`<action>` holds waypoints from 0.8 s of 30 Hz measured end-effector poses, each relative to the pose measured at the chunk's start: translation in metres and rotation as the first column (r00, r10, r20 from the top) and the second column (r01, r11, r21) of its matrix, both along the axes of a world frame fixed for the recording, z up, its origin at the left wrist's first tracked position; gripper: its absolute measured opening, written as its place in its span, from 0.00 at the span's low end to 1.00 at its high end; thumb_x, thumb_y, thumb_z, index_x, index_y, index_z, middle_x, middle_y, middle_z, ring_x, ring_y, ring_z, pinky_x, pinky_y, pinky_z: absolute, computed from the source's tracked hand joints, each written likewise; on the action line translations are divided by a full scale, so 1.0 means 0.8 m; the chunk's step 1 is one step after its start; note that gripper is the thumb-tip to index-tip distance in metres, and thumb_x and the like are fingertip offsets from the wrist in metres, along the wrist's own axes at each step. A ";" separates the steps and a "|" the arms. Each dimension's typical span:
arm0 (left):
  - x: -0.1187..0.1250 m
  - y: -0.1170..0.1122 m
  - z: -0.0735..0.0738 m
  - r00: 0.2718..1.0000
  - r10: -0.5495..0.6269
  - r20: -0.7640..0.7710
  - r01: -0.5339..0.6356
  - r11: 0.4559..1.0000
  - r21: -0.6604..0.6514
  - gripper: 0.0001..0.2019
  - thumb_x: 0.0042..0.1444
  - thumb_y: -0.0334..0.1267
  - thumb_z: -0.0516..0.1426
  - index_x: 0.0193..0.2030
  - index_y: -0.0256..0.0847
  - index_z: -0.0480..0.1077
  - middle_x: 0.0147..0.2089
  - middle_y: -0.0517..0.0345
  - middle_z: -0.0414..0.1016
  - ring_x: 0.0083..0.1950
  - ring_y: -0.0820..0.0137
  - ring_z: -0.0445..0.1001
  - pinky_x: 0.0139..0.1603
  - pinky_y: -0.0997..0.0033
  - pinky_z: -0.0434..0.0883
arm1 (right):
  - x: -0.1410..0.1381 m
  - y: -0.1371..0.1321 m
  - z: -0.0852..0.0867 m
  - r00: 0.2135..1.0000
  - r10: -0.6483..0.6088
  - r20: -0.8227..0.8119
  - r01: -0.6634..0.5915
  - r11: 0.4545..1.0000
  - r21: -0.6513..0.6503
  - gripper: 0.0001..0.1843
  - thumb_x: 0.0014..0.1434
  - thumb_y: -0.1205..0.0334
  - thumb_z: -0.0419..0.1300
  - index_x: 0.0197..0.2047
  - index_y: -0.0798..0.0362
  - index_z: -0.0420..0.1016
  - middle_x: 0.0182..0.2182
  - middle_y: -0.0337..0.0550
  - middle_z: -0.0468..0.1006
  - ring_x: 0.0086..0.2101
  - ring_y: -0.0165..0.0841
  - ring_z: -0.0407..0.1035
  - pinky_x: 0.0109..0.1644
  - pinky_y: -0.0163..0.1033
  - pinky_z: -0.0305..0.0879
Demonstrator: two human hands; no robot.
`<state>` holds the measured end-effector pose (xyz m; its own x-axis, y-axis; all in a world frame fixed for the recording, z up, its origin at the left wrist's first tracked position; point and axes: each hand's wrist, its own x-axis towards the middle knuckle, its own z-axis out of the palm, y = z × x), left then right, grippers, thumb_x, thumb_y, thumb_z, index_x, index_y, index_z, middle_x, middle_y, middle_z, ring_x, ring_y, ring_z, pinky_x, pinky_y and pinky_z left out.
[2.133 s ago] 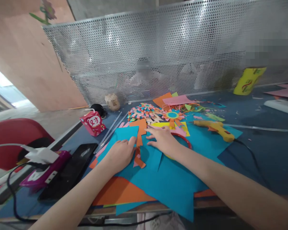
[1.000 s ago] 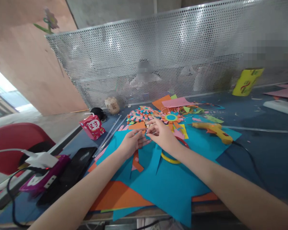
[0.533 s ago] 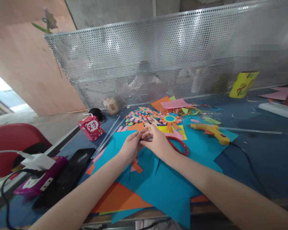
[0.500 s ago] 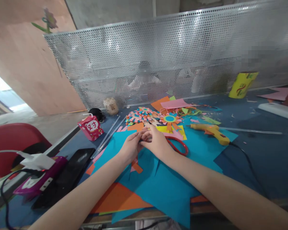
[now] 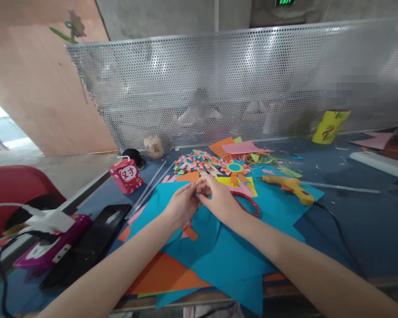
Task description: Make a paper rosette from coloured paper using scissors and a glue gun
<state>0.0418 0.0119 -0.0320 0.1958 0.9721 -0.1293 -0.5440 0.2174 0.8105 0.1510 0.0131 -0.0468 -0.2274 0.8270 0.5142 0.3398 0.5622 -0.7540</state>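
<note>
My left hand and my right hand meet above the sheets of blue paper, fingers bent and pinched together. Whatever sits between the fingertips is hidden or too small to make out. Just below the left hand, orange and pink paper strips show; whether they are held or lying cannot be told. The red handles of a pair of scissors lie beside my right wrist, their blades out of sight. Beyond the hands is a paper rosette with a blue centre and orange tails, next to a pile of fringed paper flowers.
A yellow glue gun lies to the right, its cord trailing forward. On the left are clear glue sticks, a pink drink carton, a black phone and a purple power strip. A perforated metal screen closes the back.
The view has tilted up slightly, bringing an exit sign into the top. Both hands stay together in nearly the same place, with small finger shifts.
</note>
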 end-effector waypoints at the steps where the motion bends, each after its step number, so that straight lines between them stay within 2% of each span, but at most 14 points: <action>1: -0.001 0.000 0.000 0.999 -0.003 0.033 0.003 1.000 -0.014 0.14 0.57 0.24 0.46 0.24 0.32 0.67 0.23 0.55 0.68 0.24 0.74 0.68 0.26 0.77 0.66 | -0.001 -0.001 0.000 1.000 -0.003 -0.013 0.003 1.000 0.011 0.15 0.47 0.77 0.54 0.36 0.50 0.61 0.29 0.35 0.69 0.33 0.30 0.68 0.38 0.37 0.65; 4: -0.002 -0.002 -0.001 0.994 -0.011 0.107 0.018 0.998 -0.056 0.15 0.59 0.26 0.44 0.24 0.33 0.67 0.23 0.56 0.67 0.23 0.75 0.67 0.26 0.77 0.66 | -0.003 -0.003 -0.003 1.000 -0.030 -0.002 0.030 0.997 0.076 0.17 0.48 0.74 0.55 0.42 0.50 0.61 0.35 0.39 0.71 0.38 0.33 0.68 0.42 0.39 0.65; 7: -0.005 -0.003 0.000 0.992 -0.032 0.123 0.042 0.996 -0.083 0.18 0.61 0.30 0.41 0.25 0.34 0.67 0.22 0.56 0.67 0.24 0.74 0.68 0.27 0.76 0.67 | -0.005 -0.003 -0.007 0.996 -0.047 0.077 0.039 0.994 0.103 0.22 0.49 0.74 0.54 0.47 0.49 0.61 0.41 0.42 0.72 0.43 0.35 0.67 0.46 0.42 0.64; 10: -0.012 -0.006 0.004 0.981 -0.103 0.166 0.119 0.989 -0.089 0.24 0.63 0.38 0.38 0.25 0.33 0.68 0.22 0.54 0.67 0.26 0.70 0.69 0.31 0.71 0.68 | -0.004 -0.004 -0.009 0.986 -0.006 0.166 -0.017 0.990 0.140 0.17 0.52 0.74 0.53 0.45 0.49 0.64 0.41 0.42 0.73 0.43 0.35 0.67 0.47 0.43 0.63; 13: -0.021 -0.012 0.011 0.959 -0.140 0.245 0.161 0.984 -0.072 0.27 0.62 0.45 0.35 0.24 0.35 0.66 0.21 0.51 0.67 0.28 0.66 0.70 0.33 0.66 0.68 | 0.002 -0.007 -0.007 0.975 0.046 0.216 -0.099 0.965 0.242 0.12 0.56 0.73 0.52 0.41 0.50 0.68 0.40 0.41 0.74 0.44 0.33 0.67 0.49 0.41 0.63; 17: -0.030 -0.018 0.018 0.945 -0.141 0.294 0.175 0.980 -0.093 0.27 0.61 0.49 0.35 0.26 0.35 0.65 0.22 0.50 0.68 0.25 0.66 0.69 0.29 0.66 0.67 | 0.010 -0.014 -0.001 0.947 0.063 0.314 -0.171 0.928 0.330 0.13 0.58 0.74 0.51 0.44 0.52 0.68 0.42 0.43 0.73 0.46 0.33 0.64 0.52 0.41 0.61; 20: -0.030 -0.020 0.019 0.934 -0.155 0.321 0.197 0.975 -0.100 0.26 0.60 0.51 0.35 0.28 0.34 0.64 0.20 0.52 0.66 0.21 0.69 0.66 0.25 0.70 0.65 | 0.011 -0.017 0.002 0.923 0.024 0.384 -0.171 0.920 0.353 0.12 0.59 0.73 0.50 0.44 0.54 0.67 0.42 0.46 0.73 0.46 0.35 0.64 0.51 0.43 0.62; 24: -0.027 -0.019 0.018 0.923 -0.164 0.348 0.212 0.972 -0.104 0.25 0.59 0.52 0.36 0.35 0.33 0.63 0.22 0.51 0.68 0.23 0.68 0.69 0.26 0.70 0.66 | 0.006 -0.024 0.000 0.913 -0.038 0.407 -0.106 0.939 0.326 0.10 0.59 0.71 0.50 0.43 0.53 0.65 0.38 0.45 0.74 0.43 0.36 0.65 0.46 0.42 0.65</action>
<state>0.0203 -0.0033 -0.0178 0.4281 0.8906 -0.1534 -0.7164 0.4379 0.5431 0.1562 -0.0060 -0.0465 -0.4985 0.6101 0.6158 0.5480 0.7722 -0.3215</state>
